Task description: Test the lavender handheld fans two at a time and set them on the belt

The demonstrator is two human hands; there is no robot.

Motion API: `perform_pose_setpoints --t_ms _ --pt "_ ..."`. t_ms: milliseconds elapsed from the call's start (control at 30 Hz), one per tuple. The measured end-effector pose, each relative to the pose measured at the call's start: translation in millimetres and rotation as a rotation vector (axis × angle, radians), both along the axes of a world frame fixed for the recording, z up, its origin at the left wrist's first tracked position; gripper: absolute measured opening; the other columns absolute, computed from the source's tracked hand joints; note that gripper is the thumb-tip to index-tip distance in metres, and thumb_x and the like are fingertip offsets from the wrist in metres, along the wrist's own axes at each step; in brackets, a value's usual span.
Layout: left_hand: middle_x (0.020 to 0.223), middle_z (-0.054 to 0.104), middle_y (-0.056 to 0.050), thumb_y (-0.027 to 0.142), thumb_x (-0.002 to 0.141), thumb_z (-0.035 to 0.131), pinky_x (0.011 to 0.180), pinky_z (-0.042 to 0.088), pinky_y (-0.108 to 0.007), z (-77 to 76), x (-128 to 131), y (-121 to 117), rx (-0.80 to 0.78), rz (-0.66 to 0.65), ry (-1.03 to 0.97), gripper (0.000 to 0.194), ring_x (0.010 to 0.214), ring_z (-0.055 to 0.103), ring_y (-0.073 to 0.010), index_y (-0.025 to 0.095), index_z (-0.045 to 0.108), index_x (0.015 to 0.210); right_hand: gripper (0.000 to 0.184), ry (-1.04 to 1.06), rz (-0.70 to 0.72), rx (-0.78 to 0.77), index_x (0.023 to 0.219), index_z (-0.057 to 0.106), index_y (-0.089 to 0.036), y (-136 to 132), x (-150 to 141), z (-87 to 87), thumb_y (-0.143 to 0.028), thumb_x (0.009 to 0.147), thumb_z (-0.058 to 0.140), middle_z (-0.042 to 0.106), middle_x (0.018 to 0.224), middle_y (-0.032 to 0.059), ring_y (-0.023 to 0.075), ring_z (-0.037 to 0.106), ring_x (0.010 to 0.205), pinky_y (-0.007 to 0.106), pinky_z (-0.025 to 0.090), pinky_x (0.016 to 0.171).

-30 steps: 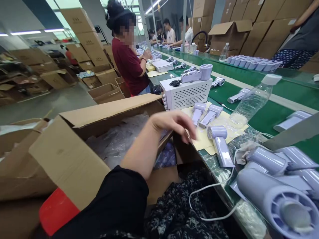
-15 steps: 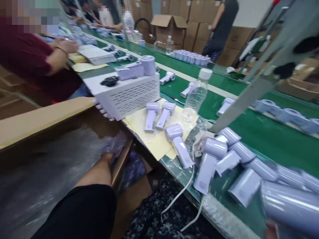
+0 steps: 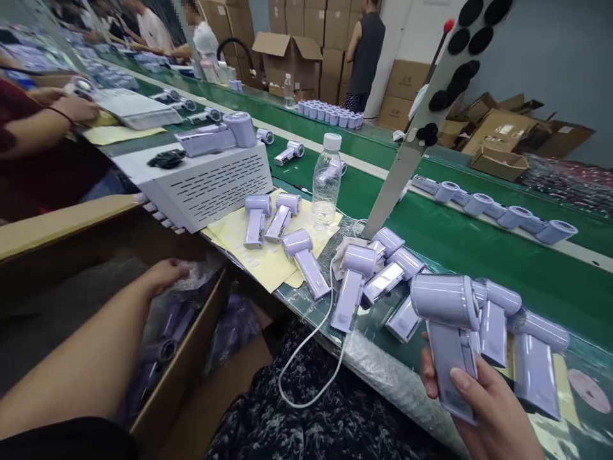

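Observation:
My right hand (image 3: 474, 390) is closed round the handle of a lavender handheld fan (image 3: 445, 303), shaped like a small hair dryer and held upright over the bench's near edge. Several matching fans (image 3: 498, 313) lie beside and behind it. At the left, my left hand (image 3: 167, 275) pinches clear plastic film (image 3: 195, 276) inside an open cardboard box (image 3: 177, 377). Beneath that film, more lavender fans (image 3: 179, 319) show in the box, partly wrapped. Plastic and the box wall hide some of them.
On the bench stand a white vented metal case (image 3: 215, 185) and a clear bottle (image 3: 326, 182). Yellow paper (image 3: 268, 275) lies under several fans. A white cable (image 3: 287, 383) loops over the edge. A slanted metal post (image 3: 390, 185) rises by the green conveyor (image 3: 460, 249). Co-workers (image 3: 43, 128) are at left and behind.
The view has swung right. My right hand has come into view with the fan, now upright. My left hand has lifted a little, still holding plastic film, and fans in the box now show.

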State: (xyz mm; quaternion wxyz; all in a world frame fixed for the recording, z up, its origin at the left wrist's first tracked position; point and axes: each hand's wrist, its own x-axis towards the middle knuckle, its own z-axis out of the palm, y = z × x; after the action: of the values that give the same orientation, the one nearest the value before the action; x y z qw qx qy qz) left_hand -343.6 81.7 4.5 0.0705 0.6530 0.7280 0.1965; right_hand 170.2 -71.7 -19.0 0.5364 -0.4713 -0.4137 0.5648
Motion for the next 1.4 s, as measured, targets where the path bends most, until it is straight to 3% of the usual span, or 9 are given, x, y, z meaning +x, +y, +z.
perform_pose_setpoints --t_ms 200,300,400,567,733,867,1033,1233,1400 --pt "0.041 0.04 0.006 0.041 0.102 0.052 0.054 0.034 -0.024 64.4 60.3 -8.3 -0.068 0.026 0.112 0.053 0.044 0.038 -0.0092 0.018 0.057 0.055 0.033 0.009 -0.087 -0.035 0.098 0.079 -0.02 -20.7 25.3 -9.9 -0.049 0.082 0.084 0.072 0.084 0.0087 0.0213 0.064 0.067 0.032 0.058 0.065" --pt "0.05 0.047 0.003 0.028 0.09 0.062 0.061 0.035 -0.028 97.4 120.8 -26.9 0.111 0.026 0.189 0.038 0.055 0.043 -0.0134 0.02 0.052 0.055 0.037 0.006 -0.144 -0.074 0.095 0.079 -0.02 -33.8 39.8 -20.5 -0.051 0.077 0.087 0.074 0.084 0.0099 0.0234 0.066 0.067 0.033 0.061 0.063" --pt "0.081 0.065 0.0 0.024 0.083 0.065 0.073 0.045 -0.029 108.9 182.4 -54.3 0.271 -0.095 0.194 0.013 0.079 0.057 -0.0173 0.021 0.056 0.074 0.039 0.051 -0.166 -0.118 0.095 0.079 -0.019 -42.4 48.2 -33.5 -0.052 0.076 0.088 0.075 0.085 0.0112 0.0255 0.069 0.067 0.035 0.062 0.062" --pt "0.089 0.066 -0.003 0.002 0.072 0.046 0.08 0.053 -0.031 92.1 262.6 -74.3 0.519 -0.647 -0.101 0.028 0.087 0.064 -0.0183 0.021 0.062 0.085 0.038 0.088 -0.193 -0.048 0.093 0.078 -0.018 -48.6 41.5 -38.2 -0.051 0.076 0.088 0.074 0.083 0.0098 0.0218 0.067 0.063 0.032 0.06 0.061" --pt "0.111 0.076 -0.008 0.004 0.074 0.052 0.098 0.055 -0.044 58.8 331.1 -64.4 0.275 -0.957 -0.028 0.045 0.108 0.069 -0.0261 0.019 0.071 0.111 0.039 -0.106 -0.295 -0.01 0.093 0.076 -0.019 -54.4 31.1 -24.2 -0.055 0.081 0.083 0.072 0.075 0.0058 0.0206 0.064 0.064 0.03 0.056 0.062" --pt "0.108 0.079 -0.013 0.016 0.093 0.049 0.093 0.056 -0.046 34.5 365.8 -59.9 -0.035 -0.885 0.143 0.029 0.102 0.073 -0.0296 0.018 0.07 0.114 0.042 -0.241 -0.292 0.021 0.098 0.076 -0.019 -58.2 31.1 -16.9 -0.059 0.086 0.076 0.068 0.068 0.0035 0.023 0.064 0.065 0.032 0.055 0.061" --pt "0.09 0.077 -0.013 0.017 0.099 0.04 0.078 0.055 -0.046 32.5 362.1 -59.5 -0.132 -0.772 0.051 0.047 0.082 0.073 -0.0321 0.011 0.046 0.145 0.05 -0.417 -0.197 0.064 0.121 0.077 -0.019 -47.0 29.8 -17.4 -0.058 0.09 0.07 0.068 0.066 0.0022 0.021 0.057 0.056 0.033 0.05 0.058" --pt "0.099 0.07 -0.006 0.015 0.091 0.052 0.084 0.05 -0.035 29.1 345.8 -44.1 -0.168 -0.701 -0.273 0.013 0.094 0.066 -0.0235 0.021 0.064 0.09 0.058 -0.607 -0.108 0.08 0.139 0.069 -0.019 -23.0 20.4 -20.2 -0.054 0.094 0.06 0.079 0.098 0.0111 0.0286 0.071 0.075 0.042 0.059 0.075" --pt "0.079 0.055 0.002 0.022 0.097 0.044 0.071 0.048 -0.029 18.3 346.1 -35.0 -0.159 -0.635 -0.504 0.017 0.074 0.057 -0.0166 0.02 0.053 0.112 0.049 -0.747 -0.058 0.11 0.135 0.071 -0.023 -14.9 13.6 -15.0 -0.046 0.096 0.056 0.076 0.131 0.0111 0.0338 0.073 0.114 0.044 0.059 0.093"
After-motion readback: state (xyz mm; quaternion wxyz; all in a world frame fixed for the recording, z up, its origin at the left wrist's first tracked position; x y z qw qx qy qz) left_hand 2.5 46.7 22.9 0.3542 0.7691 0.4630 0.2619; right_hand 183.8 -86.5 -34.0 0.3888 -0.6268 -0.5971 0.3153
